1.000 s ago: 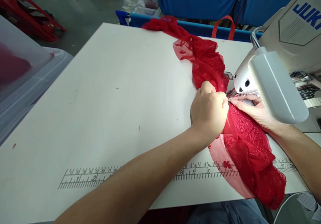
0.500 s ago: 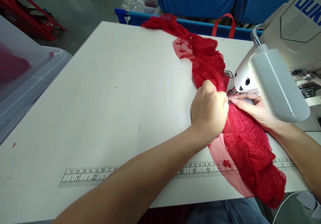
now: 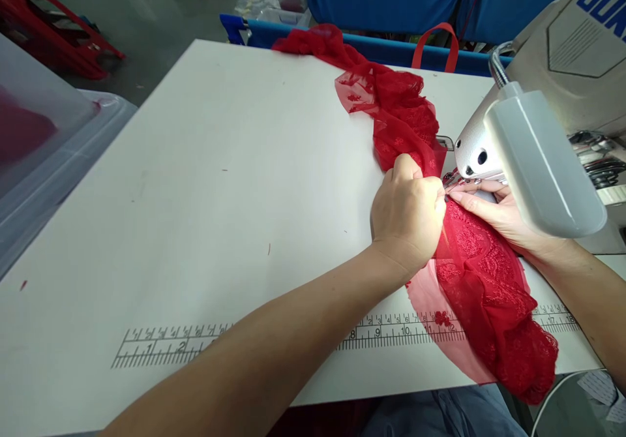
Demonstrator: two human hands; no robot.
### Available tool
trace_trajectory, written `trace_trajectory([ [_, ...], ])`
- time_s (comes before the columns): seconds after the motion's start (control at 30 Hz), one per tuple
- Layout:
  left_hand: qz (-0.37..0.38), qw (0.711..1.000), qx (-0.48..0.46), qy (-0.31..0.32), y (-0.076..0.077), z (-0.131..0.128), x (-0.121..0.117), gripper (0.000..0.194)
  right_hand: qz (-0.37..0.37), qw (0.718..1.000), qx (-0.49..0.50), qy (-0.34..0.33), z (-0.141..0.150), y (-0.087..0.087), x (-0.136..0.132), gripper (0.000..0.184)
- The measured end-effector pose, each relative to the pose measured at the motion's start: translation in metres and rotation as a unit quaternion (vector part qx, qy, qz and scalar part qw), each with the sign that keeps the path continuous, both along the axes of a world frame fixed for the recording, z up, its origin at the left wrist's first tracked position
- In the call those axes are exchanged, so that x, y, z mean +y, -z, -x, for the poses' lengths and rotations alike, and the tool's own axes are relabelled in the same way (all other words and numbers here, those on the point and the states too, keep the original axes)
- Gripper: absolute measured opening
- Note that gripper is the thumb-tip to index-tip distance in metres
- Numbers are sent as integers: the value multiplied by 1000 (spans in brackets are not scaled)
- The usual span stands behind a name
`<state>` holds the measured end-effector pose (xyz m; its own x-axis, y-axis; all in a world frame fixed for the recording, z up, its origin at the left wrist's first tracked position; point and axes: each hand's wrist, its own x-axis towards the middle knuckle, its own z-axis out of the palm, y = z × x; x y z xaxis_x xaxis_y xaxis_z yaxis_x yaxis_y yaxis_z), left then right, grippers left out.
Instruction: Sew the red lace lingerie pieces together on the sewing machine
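Note:
A long piece of red lace fabric [image 3: 482,261], sheer in parts, runs from the far edge of the table past the sewing machine [image 3: 482,140] to the near edge. My left hand [image 3: 408,212] is closed on it just left of the needle area, knuckles up. On the other side my right hand [image 3: 499,212] pinches the fabric's edge between thumb and fingers, close to the presser foot [image 3: 452,177]. The two hands' fingertips nearly meet there. The machine head and its lamp [image 3: 545,160] hide part of my right hand, and the needle itself is hard to make out.
The white table [image 3: 235,182] carries a printed ruler [image 3: 381,332] and a few thread scraps. Blue cloth [image 3: 381,0] hangs behind it. A clear plastic bin [image 3: 59,130] stands at the left, and a red stool [image 3: 53,29] on the floor beyond.
The view has shifted very slightly. Both hands and the red lace fabric keep the same places beside the presser foot.

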<state>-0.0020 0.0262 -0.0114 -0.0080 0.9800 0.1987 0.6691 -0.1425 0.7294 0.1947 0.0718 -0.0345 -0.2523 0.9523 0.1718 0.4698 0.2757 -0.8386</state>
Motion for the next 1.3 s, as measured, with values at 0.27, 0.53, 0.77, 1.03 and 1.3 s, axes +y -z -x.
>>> trace_trajectory([
  [0.27, 10, 1000, 1, 8, -2, 1, -1, 23, -6, 1000, -6, 4, -1, 1, 1, 15],
  [0.53, 12, 1000, -1, 9, -2, 2, -1, 23, -1, 1000, -6, 14, -2, 2, 1, 17],
  [0.77, 10, 1000, 3, 4, -3, 1, -1, 24, 10, 1000, -7, 21, 1, -1, -1, 15],
  [1.03, 5, 1000, 1, -2, -1, 0, 1, 22, 15, 999, -6, 30, 9, -7, -3, 17],
  [1.3, 7, 1000, 15, 3, -4, 0, 0, 22, -10, 999, -38, 37, 8, -8, -3, 13],
])
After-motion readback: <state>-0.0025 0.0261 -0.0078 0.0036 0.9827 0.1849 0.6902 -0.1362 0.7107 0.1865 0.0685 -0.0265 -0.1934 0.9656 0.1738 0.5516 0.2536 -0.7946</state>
